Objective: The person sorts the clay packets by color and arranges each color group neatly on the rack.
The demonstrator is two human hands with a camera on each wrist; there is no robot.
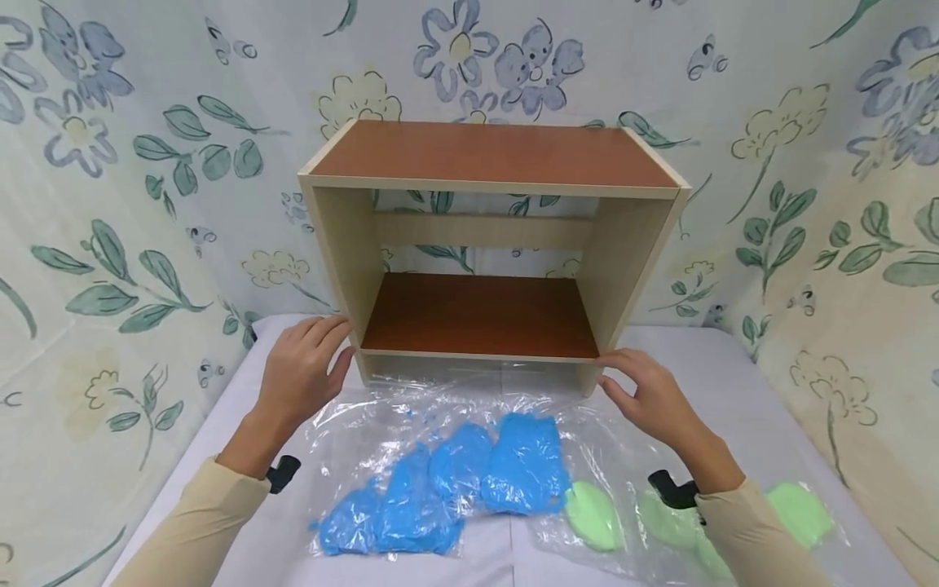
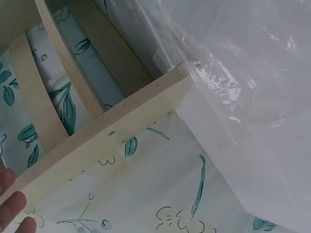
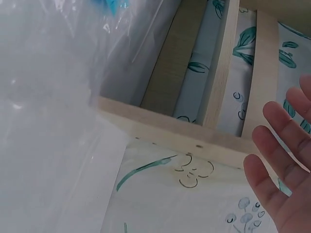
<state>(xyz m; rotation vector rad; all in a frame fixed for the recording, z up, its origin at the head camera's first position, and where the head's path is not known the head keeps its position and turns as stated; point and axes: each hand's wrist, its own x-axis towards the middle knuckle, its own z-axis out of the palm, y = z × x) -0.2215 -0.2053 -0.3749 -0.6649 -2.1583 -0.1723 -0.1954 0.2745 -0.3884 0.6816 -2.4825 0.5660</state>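
Observation:
A small wooden shelf unit (image 1: pixel 484 194) with pale side panels and red-brown boards stands upright on the white-covered table. At its left side panel is my left hand (image 1: pixel 302 367), fingers extended with the tips right by the panel's front edge. My right hand (image 1: pixel 649 398) is at the lower right side panel, its fingertips right at the front edge near the middle board (image 1: pixel 480 314). In the right wrist view the fingers (image 3: pixel 272 182) are spread and slightly bent beside the panel. Fingertips (image 2: pixel 12 206) of the left hand show at the left wrist view's edge.
Clear plastic bags in front of the shelf hold several blue lumps (image 1: pixel 524 465) and light-green discs (image 1: pixel 592 515). The bags' film reaches the shelf's foot. A flower-patterned cloth (image 1: pixel 183 269) hangs behind and at both sides of the table (image 1: pixel 722 383).

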